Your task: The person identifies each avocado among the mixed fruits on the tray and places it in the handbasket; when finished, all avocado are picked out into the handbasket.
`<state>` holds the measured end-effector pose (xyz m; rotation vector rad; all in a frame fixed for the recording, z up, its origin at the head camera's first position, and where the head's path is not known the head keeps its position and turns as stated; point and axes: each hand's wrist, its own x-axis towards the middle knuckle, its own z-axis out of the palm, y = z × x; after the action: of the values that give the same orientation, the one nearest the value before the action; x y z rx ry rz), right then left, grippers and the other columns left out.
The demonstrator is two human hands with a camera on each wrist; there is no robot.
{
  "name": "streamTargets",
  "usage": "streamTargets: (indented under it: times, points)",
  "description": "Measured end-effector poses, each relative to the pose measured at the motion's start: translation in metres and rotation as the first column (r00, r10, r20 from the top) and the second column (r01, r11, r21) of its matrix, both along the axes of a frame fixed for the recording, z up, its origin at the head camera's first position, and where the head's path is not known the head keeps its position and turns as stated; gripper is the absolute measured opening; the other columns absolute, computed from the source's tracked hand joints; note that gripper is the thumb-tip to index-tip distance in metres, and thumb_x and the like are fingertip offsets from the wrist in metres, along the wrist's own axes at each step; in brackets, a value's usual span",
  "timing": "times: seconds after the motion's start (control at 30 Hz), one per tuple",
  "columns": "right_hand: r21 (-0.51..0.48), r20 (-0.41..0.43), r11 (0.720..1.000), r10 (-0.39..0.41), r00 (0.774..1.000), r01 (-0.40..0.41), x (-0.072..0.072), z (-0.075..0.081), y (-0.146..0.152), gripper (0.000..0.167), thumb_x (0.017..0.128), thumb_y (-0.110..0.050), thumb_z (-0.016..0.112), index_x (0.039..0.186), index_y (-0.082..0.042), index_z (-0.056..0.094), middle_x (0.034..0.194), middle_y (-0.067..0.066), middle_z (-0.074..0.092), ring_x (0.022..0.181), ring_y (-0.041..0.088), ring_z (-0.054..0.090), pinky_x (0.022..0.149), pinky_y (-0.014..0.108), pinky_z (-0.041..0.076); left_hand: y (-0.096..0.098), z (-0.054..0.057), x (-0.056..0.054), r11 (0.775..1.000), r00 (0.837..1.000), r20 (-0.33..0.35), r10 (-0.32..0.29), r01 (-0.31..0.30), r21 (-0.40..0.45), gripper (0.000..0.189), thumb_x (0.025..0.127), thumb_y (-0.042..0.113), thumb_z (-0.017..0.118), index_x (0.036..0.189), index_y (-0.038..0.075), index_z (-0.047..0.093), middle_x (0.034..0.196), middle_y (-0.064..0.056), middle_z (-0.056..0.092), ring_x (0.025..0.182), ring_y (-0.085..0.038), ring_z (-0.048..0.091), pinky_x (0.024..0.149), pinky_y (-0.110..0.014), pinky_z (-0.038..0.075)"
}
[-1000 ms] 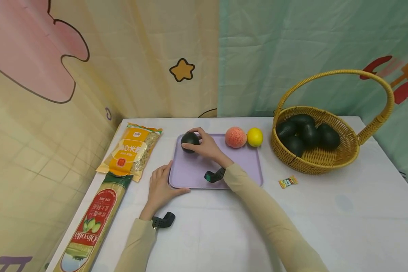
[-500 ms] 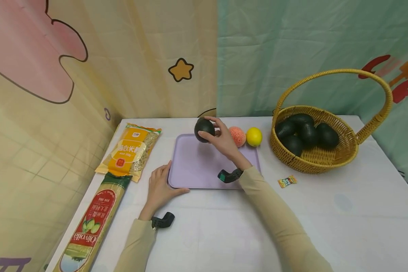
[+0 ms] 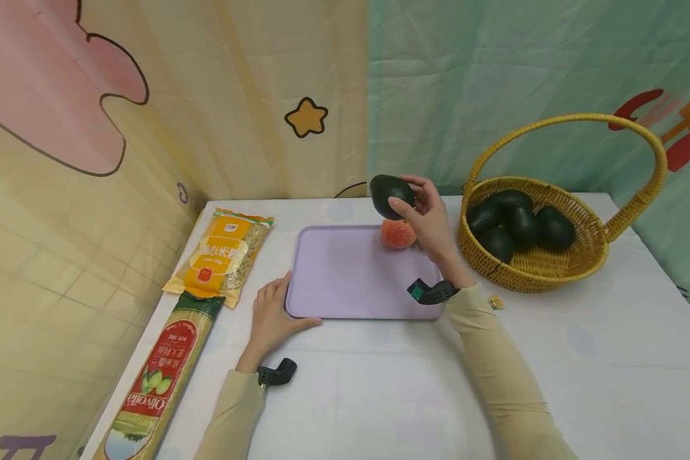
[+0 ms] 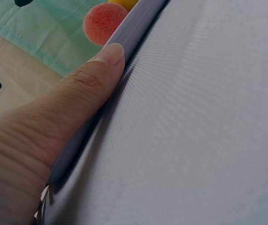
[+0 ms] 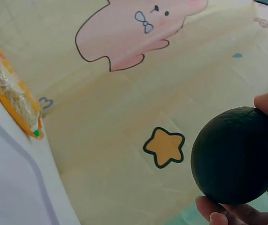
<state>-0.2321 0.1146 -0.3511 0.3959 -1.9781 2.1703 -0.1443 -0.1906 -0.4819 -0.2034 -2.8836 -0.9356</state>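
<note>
My right hand (image 3: 434,220) grips a dark green avocado (image 3: 390,197) between thumb and fingers, raised above the back edge of a lilac tray (image 3: 351,275). In the right wrist view, the avocado (image 5: 237,157) shows its smooth side, the thumb on top and fingertips below. My left hand (image 3: 273,319) rests at the tray's front left corner, fingers along the left side and thumb along the front edge. A fuzzy coral-pink peach (image 3: 398,234) lies at the tray's back right, partly covered by the avocado. Behind the right hand the lemon is hidden in the head view; a yellow bit (image 4: 124,3) shows in the left wrist view.
A wicker basket (image 3: 531,281) with a tall handle holds several avocados (image 3: 520,223) at the right. A small wrapped candy (image 3: 496,302) lies before it, partly behind the sleeve. At left lie a yellow grain bag (image 3: 221,252) and a spaghetti pack (image 3: 161,377).
My right hand has lifted the avocado off the tray's back left and carried it right and upward, over the peach. The left hand stays at the tray's corner.
</note>
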Motion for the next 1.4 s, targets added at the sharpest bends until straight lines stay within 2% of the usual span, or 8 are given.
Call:
streamTargets:
  times: [0.2, 0.43, 0.67, 0.77, 0.87, 1.0, 1.23, 1.4]
  points:
    - [0.023, -0.015, 0.996, -0.084, 0.996, 0.084, 0.009, 0.008, 0.035, 0.043, 0.088, -0.015, 0.068, 0.127, -0.011, 0.051, 0.117, 0.011, 0.054, 0.092, 0.022, 0.054, 0.072, 0.025, 0.048, 0.002, 0.002, 0.000, 1.000, 1.000, 0.006, 0.000, 0.000, 0.012, 0.118, 0.059, 0.053, 0.085, 0.150, 0.008, 0.026, 0.140, -0.019, 0.036, 0.128, -0.036, 0.026, 0.102, -0.052, 0.020]
    - [0.062, -0.061, 0.986, -0.149, 0.987, 0.152, 0.020, 0.019, 0.080, 0.042, 0.088, -0.014, 0.068, 0.128, -0.012, 0.055, 0.119, 0.011, 0.052, 0.099, 0.021, 0.052, 0.079, 0.020, 0.047, 0.003, 0.002, 0.001, 1.000, 1.000, 0.004, -0.003, 0.003, 0.014, 0.117, 0.059, 0.053, 0.085, 0.150, 0.008, 0.026, 0.140, -0.020, 0.036, 0.128, -0.036, 0.026, 0.102, -0.052, 0.021]
    - [0.136, -0.030, 0.973, -0.184, 0.982, 0.187, 0.028, 0.026, 0.126, 0.042, 0.090, -0.014, 0.065, 0.131, -0.012, 0.055, 0.114, 0.006, 0.048, 0.097, 0.015, 0.054, 0.077, 0.018, 0.045, 0.004, 0.001, 0.001, 1.000, 1.000, 0.008, -0.002, 0.001, 0.021, 0.118, 0.059, 0.054, 0.085, 0.150, 0.009, 0.026, 0.140, -0.019, 0.036, 0.128, -0.036, 0.026, 0.102, -0.052, 0.020]
    - [0.278, -0.010, 0.934, -0.232, 0.973, 0.226, 0.030, 0.030, 0.145, 0.043, 0.092, -0.019, 0.063, 0.134, -0.016, 0.053, 0.113, 0.001, 0.047, 0.093, 0.011, 0.053, 0.074, 0.018, 0.043, 0.003, 0.001, 0.000, 1.000, 1.000, 0.017, 0.000, 0.000, 0.017, 0.118, 0.059, 0.055, 0.084, 0.151, 0.010, 0.025, 0.141, -0.019, 0.035, 0.128, -0.036, 0.026, 0.103, -0.052, 0.020]
    - [0.428, 0.011, 0.865, -0.294, 0.956, 0.261, 0.032, 0.033, 0.164, 0.042, 0.093, -0.027, 0.061, 0.134, -0.020, 0.051, 0.113, -0.005, 0.047, 0.091, 0.010, 0.051, 0.071, 0.017, 0.042, 0.002, 0.000, 0.000, 1.000, 1.000, 0.027, 0.003, -0.004, 0.014, 0.118, 0.059, 0.056, 0.084, 0.151, 0.011, 0.025, 0.141, -0.018, 0.035, 0.129, -0.035, 0.025, 0.103, -0.051, 0.019]
    - [0.537, 0.058, 0.803, -0.341, 0.938, 0.259, 0.033, 0.036, 0.187, 0.037, 0.092, -0.034, 0.061, 0.127, -0.025, 0.049, 0.111, -0.007, 0.046, 0.089, 0.010, 0.050, 0.068, 0.014, 0.041, 0.001, 0.000, 0.000, 1.000, 0.999, 0.034, 0.007, -0.008, 0.013, 0.118, 0.060, 0.056, 0.083, 0.151, 0.012, 0.024, 0.142, -0.018, 0.034, 0.129, -0.035, 0.024, 0.103, -0.051, 0.019]
    - [0.719, 0.140, 0.681, -0.336, 0.932, 0.137, 0.030, 0.041, 0.222, 0.051, 0.093, -0.050, 0.053, 0.133, -0.020, 0.044, 0.117, 0.000, 0.047, 0.081, 0.013, 0.051, 0.071, 0.027, 0.039, -0.001, 0.001, 0.000, 1.000, 0.999, 0.034, 0.006, -0.007, 0.014, 0.117, 0.060, 0.057, 0.083, 0.151, 0.012, 0.024, 0.142, -0.018, 0.034, 0.129, -0.035, 0.024, 0.103, -0.051, 0.019]
    - [0.766, 0.231, 0.642, -0.305, 0.924, 0.020, 0.023, 0.041, 0.238, 0.067, 0.092, -0.056, 0.047, 0.140, -0.009, 0.040, 0.123, 0.011, 0.042, 0.086, 0.018, 0.048, 0.070, 0.027, 0.041, 0.000, 0.003, 0.001, 1.000, 0.999, 0.037, 0.005, -0.006, 0.021, 0.118, 0.060, 0.055, 0.084, 0.151, 0.011, 0.024, 0.142, -0.017, 0.034, 0.129, -0.035, 0.024, 0.103, -0.052, 0.019]
